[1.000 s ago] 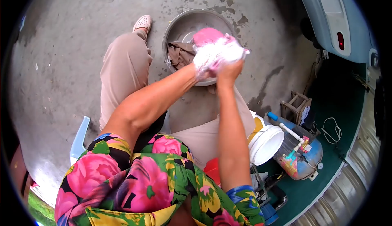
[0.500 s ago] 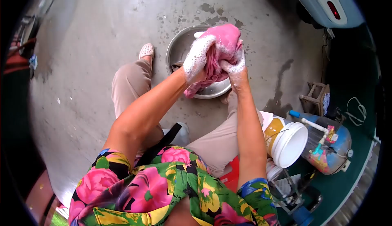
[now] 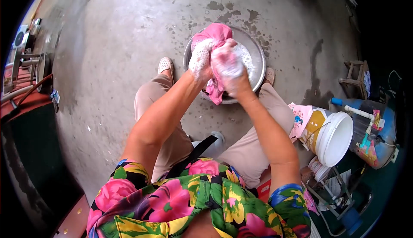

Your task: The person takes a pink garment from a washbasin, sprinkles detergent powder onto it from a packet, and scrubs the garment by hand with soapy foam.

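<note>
A wet pink cloth (image 3: 218, 31) is bunched between my two hands above a round metal basin (image 3: 260, 59). Thick white suds coat my left hand (image 3: 201, 60), whose fingers are wrapped round the cloth's left side. My right hand (image 3: 231, 66) is closed on the cloth just beside it, foamy and smeared by motion. One end of the cloth hangs down below the hands, over the near side of the basin. Foamy water (image 3: 245, 58) shows in the basin to the right of my hands. Part of the basin's inside is hidden behind the cloth and hands.
The basin stands on a grey concrete floor (image 3: 116, 35) with wet patches, between my feet. To the right are a white bucket (image 3: 337, 139) lying tilted, a blue tank (image 3: 385, 126) with pipes and a small wooden stool (image 3: 356, 78). Metal items stand at the far left.
My right hand has moved in on top of the cloth, closer to my left hand. The cloth looks more tightly bunched. The view has shifted, and the basin's right side shows more.
</note>
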`<state>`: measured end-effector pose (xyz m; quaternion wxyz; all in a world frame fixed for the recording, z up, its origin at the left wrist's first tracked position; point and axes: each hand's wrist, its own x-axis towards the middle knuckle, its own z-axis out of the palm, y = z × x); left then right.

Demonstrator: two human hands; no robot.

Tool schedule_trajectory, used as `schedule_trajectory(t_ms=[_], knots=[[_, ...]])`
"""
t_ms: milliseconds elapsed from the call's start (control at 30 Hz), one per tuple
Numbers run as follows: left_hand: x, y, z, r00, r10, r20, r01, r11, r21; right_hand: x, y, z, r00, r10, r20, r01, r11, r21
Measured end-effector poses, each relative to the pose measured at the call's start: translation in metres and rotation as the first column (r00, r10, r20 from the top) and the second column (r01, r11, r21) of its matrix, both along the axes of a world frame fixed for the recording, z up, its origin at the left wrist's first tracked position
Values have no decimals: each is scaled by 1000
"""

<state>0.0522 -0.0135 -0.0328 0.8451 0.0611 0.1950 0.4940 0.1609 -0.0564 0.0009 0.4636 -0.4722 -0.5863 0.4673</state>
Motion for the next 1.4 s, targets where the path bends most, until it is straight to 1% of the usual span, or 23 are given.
schedule_trajectory(t_ms=[67, 100, 133, 200, 233, 300, 333, 400, 467, 533, 600, 633, 733, 800, 833, 900, 1033, 1067, 1100, 1133, 1167, 1333, 1400], knots=[[10, -9, -17, 989, 70, 128, -69, 998, -15, 6, 5, 8, 877, -139, 459, -40, 932, 359], [14, -15, -30, 994, 99, 38, -105, 964, 243, 11, 18, 3, 854, -169, 492, 24, 958, 286], [27, -22, 43, 975, 34, -219, -84, 971, -222, 19, 31, 2, 763, -130, 634, 174, 985, -7], [33, -23, 55, 972, 41, -230, -94, 969, -228, 37, 59, -22, 790, -215, 574, 155, 976, 153], [34, -20, 44, 997, 23, -71, -41, 964, -264, 41, 66, -25, 799, -239, 552, 146, 967, 207], [30, -12, 47, 991, 115, -70, -127, 974, -189, 39, 58, -23, 931, -191, 311, 128, 969, 210], [26, -8, 51, 976, 208, -62, -213, 971, -109, 26, 41, 31, 981, -63, 184, 112, 955, -274], [8, 5, 20, 951, 181, 251, -189, 982, 10, 15, 21, -8, 974, -114, 198, 69, 973, 220], [11, 5, 28, 997, 69, -28, -71, 994, -89, 4, 6, 13, 854, -211, 476, -15, 904, 428], [15, 2, -28, 998, -30, 46, 33, 998, -54, 4, 13, 9, 821, -281, 497, 21, 885, 465], [27, -8, -50, 886, 67, 460, -131, 985, 110, 16, 34, -25, 800, -256, 542, 172, 964, 202], [33, -17, 36, 972, -10, -234, -63, 952, -299, 24, 43, -16, 825, -314, 469, 252, 948, 192], [28, -11, 32, 997, 19, -77, -44, 938, -343, 34, 63, -5, 839, -408, 360, 294, 897, 331], [23, -6, 51, 987, 151, -61, -162, 955, -249, 32, 59, 4, 961, -33, 275, 125, 938, -324], [18, -2, 45, 982, 187, -30, -189, 965, -184, 21, 33, 15, 993, -65, 100, 80, 985, -155], [-2, 17, -5, 987, 152, 60, -156, 986, 59, 5, 14, 4, 910, -186, 370, 41, 930, 366], [29, -17, 27, 901, 253, -352, -244, 967, 71, 9, 31, -2, 886, -243, 394, 141, 953, 270], [26, -16, 17, 875, 197, -442, -148, 978, 144, 22, 44, -7, 849, -273, 452, 231, 962, 146], [24, -15, 7, 834, 156, -530, -48, 976, 212, 33, 56, -15, 806, -323, 496, 201, 938, 284], [31, -15, 32, 988, 110, -112, -120, 989, -88, 37, 65, -19, 762, -378, 526, 155, 894, 419], [30, -10, 32, 987, 111, -116, -126, 983, -131, 36, 67, -26, 819, -295, 491, 267, 955, 129], [14, 17, 19, 961, 234, -148, -230, 972, 44, -2, 7, 12, 903, -199, 380, 36, 918, 394], [13, 10, -7, 931, 114, 348, -3, 953, -304, -2, 15, 12, 872, -286, 397, 40, 850, 525]])
